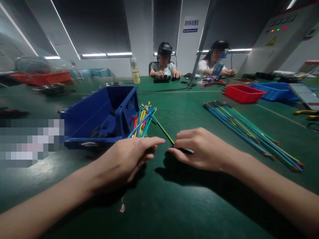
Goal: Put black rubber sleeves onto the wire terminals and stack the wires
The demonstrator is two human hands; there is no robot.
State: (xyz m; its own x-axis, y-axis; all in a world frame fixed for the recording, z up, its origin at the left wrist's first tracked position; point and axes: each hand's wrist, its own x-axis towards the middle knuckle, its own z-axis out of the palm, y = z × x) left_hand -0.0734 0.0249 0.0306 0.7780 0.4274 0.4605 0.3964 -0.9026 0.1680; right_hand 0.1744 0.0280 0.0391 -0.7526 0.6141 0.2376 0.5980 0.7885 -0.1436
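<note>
Thin coloured wires (pixel 142 123) bunched in left hand (pixel 127 159) fingers, right hand (pixel 196 149) fingers pinching one wire (pixel 163 130)

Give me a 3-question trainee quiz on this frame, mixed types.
1. True or false: the blue bin lies tipped on its side.
2. Which hand pinches the green-yellow wire? A) left hand B) right hand
3. Fill in: the long row of wires lies to the person's ____.

Key: 1 true; 2 B; 3 right.
</note>
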